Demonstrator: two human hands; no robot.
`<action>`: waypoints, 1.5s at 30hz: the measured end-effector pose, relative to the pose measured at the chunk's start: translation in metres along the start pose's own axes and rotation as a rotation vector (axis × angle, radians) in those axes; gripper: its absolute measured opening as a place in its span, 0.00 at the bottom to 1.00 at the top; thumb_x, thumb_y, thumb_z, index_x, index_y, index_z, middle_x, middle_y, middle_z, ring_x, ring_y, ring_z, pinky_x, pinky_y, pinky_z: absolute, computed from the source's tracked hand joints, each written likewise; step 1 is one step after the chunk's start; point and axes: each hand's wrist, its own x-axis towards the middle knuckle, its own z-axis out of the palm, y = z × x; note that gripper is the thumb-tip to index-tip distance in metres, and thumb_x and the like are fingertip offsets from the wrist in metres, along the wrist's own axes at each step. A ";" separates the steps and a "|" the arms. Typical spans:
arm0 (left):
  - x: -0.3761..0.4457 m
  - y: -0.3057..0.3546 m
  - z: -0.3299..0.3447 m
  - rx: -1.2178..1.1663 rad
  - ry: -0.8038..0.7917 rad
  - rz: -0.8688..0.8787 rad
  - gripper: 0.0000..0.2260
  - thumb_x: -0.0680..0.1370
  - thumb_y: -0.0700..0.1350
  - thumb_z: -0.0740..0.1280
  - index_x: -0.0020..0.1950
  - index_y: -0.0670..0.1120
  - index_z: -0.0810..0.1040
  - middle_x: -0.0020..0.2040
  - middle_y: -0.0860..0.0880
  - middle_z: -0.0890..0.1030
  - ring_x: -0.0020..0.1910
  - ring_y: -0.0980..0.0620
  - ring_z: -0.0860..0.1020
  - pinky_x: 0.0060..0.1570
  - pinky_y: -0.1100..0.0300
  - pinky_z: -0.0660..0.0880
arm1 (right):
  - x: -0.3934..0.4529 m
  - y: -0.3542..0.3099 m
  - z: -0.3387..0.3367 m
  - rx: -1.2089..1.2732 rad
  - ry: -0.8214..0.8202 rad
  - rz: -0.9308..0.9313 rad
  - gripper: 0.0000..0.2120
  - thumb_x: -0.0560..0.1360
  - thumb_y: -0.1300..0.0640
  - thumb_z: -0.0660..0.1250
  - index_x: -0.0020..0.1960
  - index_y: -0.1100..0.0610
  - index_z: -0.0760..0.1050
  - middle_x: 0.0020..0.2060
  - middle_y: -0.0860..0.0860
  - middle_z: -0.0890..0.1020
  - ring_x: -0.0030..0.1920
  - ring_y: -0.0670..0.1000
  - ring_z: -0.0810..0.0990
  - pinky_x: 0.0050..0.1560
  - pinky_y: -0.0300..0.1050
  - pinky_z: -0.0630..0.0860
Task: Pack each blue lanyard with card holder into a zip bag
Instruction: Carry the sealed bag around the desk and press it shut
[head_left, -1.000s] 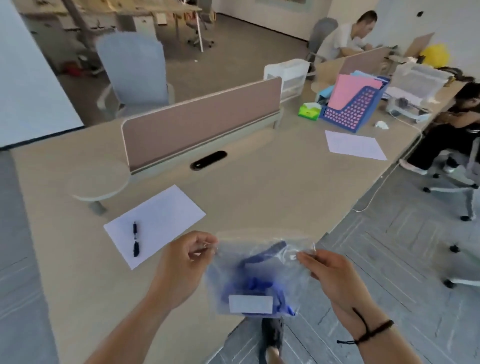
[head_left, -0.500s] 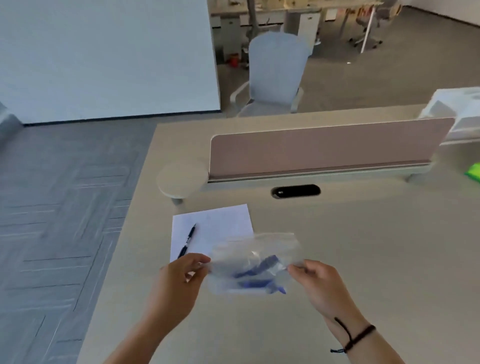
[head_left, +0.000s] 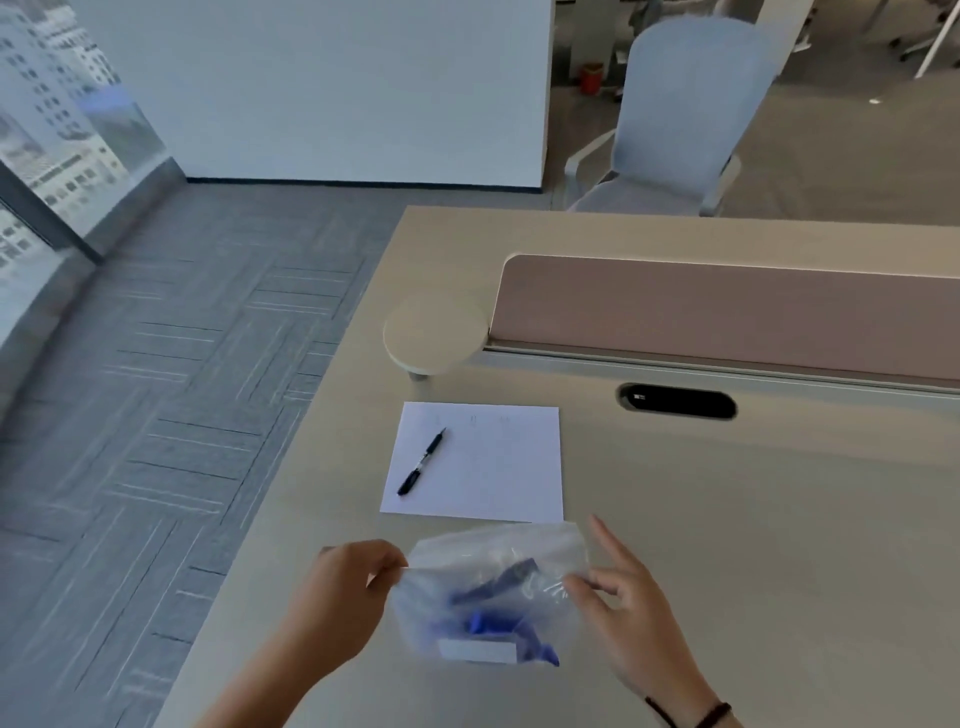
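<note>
Fingers of the left hand pinch the zip bag at its left top corner; the right hand is splayed, only fingertips touching the bag's right edge. The bag hangs low over the bench, mouth toward the far side, long axis left to right. Inside, the blue lanyard and card holder sit bunched (whether the zip is sealed I cannot tell). Beyond lie paper and pen. No other lanyards show.

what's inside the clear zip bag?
Clear zip bag holds a bunched blue lanyard and a white card holder. The lanyard's clip is not discernible through the crumpled plastic.
</note>
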 end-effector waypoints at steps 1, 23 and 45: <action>0.006 -0.003 0.000 0.017 -0.033 -0.010 0.10 0.77 0.41 0.69 0.39 0.55 0.80 0.38 0.57 0.84 0.41 0.56 0.80 0.42 0.63 0.74 | 0.005 0.001 0.001 -0.010 -0.024 -0.016 0.13 0.76 0.53 0.71 0.35 0.57 0.81 0.68 0.26 0.64 0.72 0.28 0.55 0.69 0.36 0.59; 0.213 -0.024 0.054 -0.539 -0.254 -0.272 0.08 0.81 0.41 0.58 0.44 0.42 0.73 0.36 0.51 0.75 0.34 0.53 0.70 0.38 0.61 0.68 | 0.192 0.027 0.024 0.184 0.103 0.341 0.25 0.78 0.50 0.67 0.31 0.64 0.64 0.25 0.53 0.68 0.28 0.50 0.64 0.28 0.40 0.65; 0.256 -0.029 0.128 -0.184 -0.188 -0.167 0.32 0.76 0.55 0.70 0.75 0.56 0.57 0.64 0.45 0.76 0.54 0.46 0.78 0.53 0.55 0.76 | 0.270 0.086 0.038 -0.049 -0.073 0.415 0.31 0.61 0.35 0.74 0.58 0.51 0.75 0.55 0.47 0.81 0.58 0.50 0.79 0.56 0.48 0.79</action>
